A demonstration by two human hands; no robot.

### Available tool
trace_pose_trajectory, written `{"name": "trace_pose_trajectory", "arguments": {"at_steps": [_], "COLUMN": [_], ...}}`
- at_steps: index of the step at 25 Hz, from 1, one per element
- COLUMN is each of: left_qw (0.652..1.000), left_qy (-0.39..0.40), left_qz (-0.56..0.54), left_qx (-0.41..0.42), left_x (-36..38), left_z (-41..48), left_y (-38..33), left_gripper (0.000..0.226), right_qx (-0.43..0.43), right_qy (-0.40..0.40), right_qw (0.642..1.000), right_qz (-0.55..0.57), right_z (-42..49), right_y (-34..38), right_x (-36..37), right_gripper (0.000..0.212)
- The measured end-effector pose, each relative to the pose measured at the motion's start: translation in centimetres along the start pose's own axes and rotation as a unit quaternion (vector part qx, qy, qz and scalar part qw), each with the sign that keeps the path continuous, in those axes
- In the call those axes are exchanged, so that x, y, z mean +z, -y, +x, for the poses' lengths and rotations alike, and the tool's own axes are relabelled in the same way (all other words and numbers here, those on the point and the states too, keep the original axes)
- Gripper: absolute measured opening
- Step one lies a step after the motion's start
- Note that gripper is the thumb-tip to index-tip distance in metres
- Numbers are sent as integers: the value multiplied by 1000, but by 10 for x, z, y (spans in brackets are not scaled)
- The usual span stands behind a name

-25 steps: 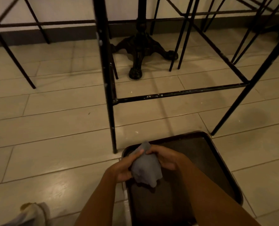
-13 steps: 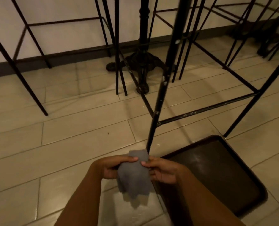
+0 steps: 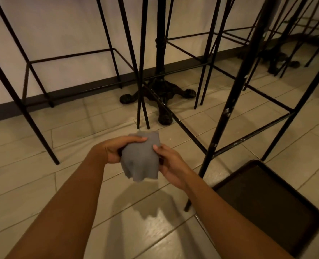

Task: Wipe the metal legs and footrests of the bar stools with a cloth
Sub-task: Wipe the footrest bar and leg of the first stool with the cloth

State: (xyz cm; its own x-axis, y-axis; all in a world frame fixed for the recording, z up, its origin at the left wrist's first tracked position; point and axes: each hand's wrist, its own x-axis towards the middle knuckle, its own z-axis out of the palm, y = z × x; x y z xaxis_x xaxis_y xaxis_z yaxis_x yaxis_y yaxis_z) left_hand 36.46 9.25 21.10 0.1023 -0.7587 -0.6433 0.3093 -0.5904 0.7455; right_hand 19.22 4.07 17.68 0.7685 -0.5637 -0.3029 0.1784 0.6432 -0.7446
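Nearest, both hands share the grey cloth (image 3: 141,159) above the floor: the left hand (image 3: 115,149) curls round its upper edge, the right hand (image 3: 169,162) pinches its side. It hangs limp and looks light and soft, so bunching it into one palm should suit. Beyond, the closest stool leg (image 3: 223,126) looks thin, rigid and speckled; wrapping the cloth round it likely works best.
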Motion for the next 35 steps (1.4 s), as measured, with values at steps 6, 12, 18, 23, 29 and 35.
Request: {"name": "trace_pose_trajectory", "arguments": {"at_steps": [6,12,18,23,29,35], "left_qw": [993,978,964,933,912,943], "left_qy": [-53,-80,-185,-265,-272,-187], "left_qz": [-60,-155,-85,62,161,181], "left_qx": [81,111,173,235,260,205], "left_x": [-13,-28,-47,-53,-42,-33], "left_z": [11,43,89,130,163,179], "left_y": [-55,-96,-127,-146,-163,-165], "left_gripper": [37,32,34,32,34,43], "right_qx": [-182,-304,-264,-259,-256,-267], "right_qy": [-230,-346,-381,-366,-360,-370], "right_qw": [941,724,537,542,585,582], "right_qz": [-169,-514,-705,-711,-680,-673], "right_z": [46,74,85,93,95,95], "right_y": [33,58,50,47,49,47], "right_x": [36,20,-17,-22,-23,-23], "right_gripper": [18,31,34,28,27,26]}}
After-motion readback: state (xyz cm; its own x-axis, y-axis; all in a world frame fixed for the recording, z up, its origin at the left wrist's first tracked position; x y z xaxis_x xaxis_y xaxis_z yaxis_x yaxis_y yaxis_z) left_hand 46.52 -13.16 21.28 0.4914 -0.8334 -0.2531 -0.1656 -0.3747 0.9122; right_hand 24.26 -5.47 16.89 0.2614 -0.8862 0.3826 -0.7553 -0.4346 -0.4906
